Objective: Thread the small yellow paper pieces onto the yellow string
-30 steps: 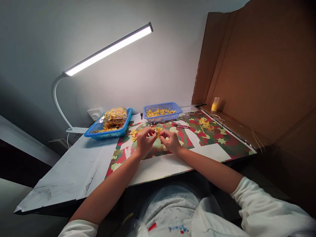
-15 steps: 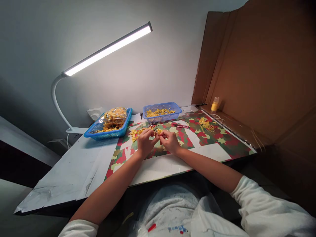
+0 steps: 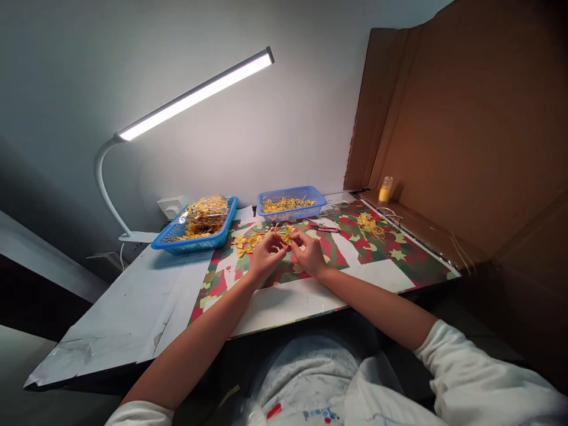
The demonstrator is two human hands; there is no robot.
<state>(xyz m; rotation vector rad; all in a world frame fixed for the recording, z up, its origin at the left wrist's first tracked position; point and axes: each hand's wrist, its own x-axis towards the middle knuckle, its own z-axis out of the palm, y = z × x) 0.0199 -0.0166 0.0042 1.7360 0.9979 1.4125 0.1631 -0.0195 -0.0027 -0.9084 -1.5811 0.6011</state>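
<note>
A small yellow ribbon bow [image 3: 287, 233] stands up between my two hands, just above the patterned mat. My right hand [image 3: 309, 255] pinches it from the right with thumb and forefinger. Curled fingers of my left hand [image 3: 265, 258] meet at the bow's lower left side; what lies between their tips is too small to make out. Several more yellow bows [image 3: 243, 244] lie on the mat just left of my left hand. Behind the hands rest pink-handled snips [image 3: 325, 228].
A blue basket [image 3: 195, 244] with a plastic bag of yellow pieces stands at left. Another blue basket [image 3: 290, 193] of yellow bows is behind. Yellow thread scraps [image 3: 370, 226] and a small yellow-filled bottle [image 3: 386, 189] are right, beside cardboard [image 3: 465, 130]. A lamp [image 3: 195, 94] overhangs.
The fingers have parted slightly, and the bow between them now shows more fully, upright near the right fingertips. My left hand has shifted a little to the right.
</note>
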